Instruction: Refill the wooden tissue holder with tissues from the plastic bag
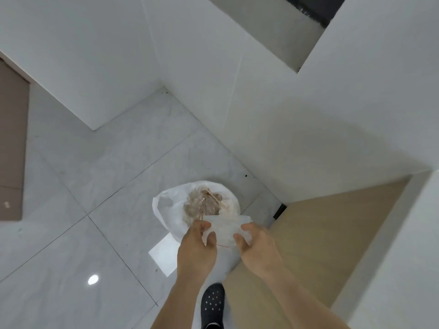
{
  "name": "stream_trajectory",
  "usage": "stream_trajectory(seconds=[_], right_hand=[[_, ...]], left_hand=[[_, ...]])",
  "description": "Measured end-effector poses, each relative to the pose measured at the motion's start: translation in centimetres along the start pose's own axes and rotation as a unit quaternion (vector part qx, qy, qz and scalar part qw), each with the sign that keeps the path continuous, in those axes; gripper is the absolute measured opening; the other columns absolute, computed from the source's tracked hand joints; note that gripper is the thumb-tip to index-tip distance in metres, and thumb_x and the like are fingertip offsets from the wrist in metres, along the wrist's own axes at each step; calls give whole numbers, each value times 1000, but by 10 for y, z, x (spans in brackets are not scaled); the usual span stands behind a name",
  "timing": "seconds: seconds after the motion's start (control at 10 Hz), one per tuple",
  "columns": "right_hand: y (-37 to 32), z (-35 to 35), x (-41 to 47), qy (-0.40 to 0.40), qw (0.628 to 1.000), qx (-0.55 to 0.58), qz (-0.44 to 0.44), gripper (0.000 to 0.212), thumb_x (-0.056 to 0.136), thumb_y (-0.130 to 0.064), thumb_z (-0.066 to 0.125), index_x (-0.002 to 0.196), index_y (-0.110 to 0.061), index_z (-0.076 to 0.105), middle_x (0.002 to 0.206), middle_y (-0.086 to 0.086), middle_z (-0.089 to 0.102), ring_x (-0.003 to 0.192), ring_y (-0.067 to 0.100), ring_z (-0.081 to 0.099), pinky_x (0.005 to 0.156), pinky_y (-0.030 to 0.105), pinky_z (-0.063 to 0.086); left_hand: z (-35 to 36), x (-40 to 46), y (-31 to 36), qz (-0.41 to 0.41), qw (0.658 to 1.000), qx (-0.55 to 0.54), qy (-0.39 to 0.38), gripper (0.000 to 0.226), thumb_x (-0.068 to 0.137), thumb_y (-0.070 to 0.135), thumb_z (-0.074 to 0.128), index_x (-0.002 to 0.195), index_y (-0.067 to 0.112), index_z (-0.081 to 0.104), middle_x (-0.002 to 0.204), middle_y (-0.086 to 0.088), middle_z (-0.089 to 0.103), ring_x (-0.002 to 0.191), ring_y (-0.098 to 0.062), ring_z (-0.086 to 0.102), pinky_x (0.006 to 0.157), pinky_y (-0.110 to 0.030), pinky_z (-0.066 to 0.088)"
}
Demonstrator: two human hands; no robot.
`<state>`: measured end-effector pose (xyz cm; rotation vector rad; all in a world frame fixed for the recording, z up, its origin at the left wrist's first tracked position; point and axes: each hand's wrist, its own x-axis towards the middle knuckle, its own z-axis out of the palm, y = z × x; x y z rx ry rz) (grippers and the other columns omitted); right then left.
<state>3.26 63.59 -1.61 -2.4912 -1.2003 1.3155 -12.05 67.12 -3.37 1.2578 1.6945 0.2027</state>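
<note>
A white plastic bag (pixel 171 210) stands open on the tiled floor, with brownish crumpled contents (pixel 204 203) showing inside. Just above its near edge I hold a clear plastic-wrapped pack of white tissues (pixel 225 230) between both hands. My left hand (pixel 197 248) pinches the pack's left end with thumb and fingers. My right hand (pixel 255 245) grips its right end. A thin red line marks the wrapper's lower edge. The wooden tissue holder is not in view.
Glossy grey floor tiles (pixel 95 210) spread to the left. White walls (pixel 285 115) meet in a corner behind the bag. A light wooden surface (pixel 320 233) lies on the right. My black perforated shoe (pixel 212 305) stands below. A brown door (pixel 11 138) is at far left.
</note>
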Motion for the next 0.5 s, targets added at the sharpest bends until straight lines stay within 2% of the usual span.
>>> stream_trajectory(seconds=[0.1, 0.2, 0.3, 0.4, 0.5], right_hand=[[1, 17, 29, -38, 999, 5, 15, 57, 100, -50, 55, 150, -23, 48, 150, 8, 48, 132, 24, 55, 109, 35, 45], [10, 24, 45, -67, 997, -10, 27, 68, 100, -56, 50, 160, -30, 32, 158, 14, 33, 140, 30, 46, 113, 42, 43], [19, 16, 43, -76, 996, -35, 38, 75, 99, -61, 47, 163, -33, 20, 171, 15, 11, 154, 33, 27, 119, 44, 34], [24, -5, 29, -76, 992, -94, 28, 81, 97, -67, 44, 164, -35, 11, 174, 11, -2, 160, 30, 7, 124, 47, 26], [22, -27, 13, -38, 985, -169, -10, 88, 93, -76, 36, 164, -35, 6, 174, 11, -4, 161, 27, -4, 129, 51, 13]], left_hand=[[11, 29, -18, -16, 1000, 13, -14, 26, 98, 31, 55, 124, 26, 56, 129, 5, 63, 106, -14, 59, 86, -30, 44], [15, 49, -36, -51, 996, 65, -17, 38, 98, 40, 54, 133, 27, 53, 137, -6, 57, 120, -27, 58, 97, -40, 48], [10, 51, -46, -59, 993, 98, 7, 45, 97, 44, 54, 139, 27, 51, 147, -7, 50, 130, -31, 53, 107, -48, 44], [5, 44, -41, -22, 989, 143, 28, 55, 96, 50, 52, 146, 29, 45, 158, -7, 41, 141, -32, 43, 116, -49, 36], [3, 33, -20, 30, 978, 205, 29, 64, 96, 57, 47, 154, 32, 35, 168, -4, 25, 154, -27, 23, 126, -47, 18]])
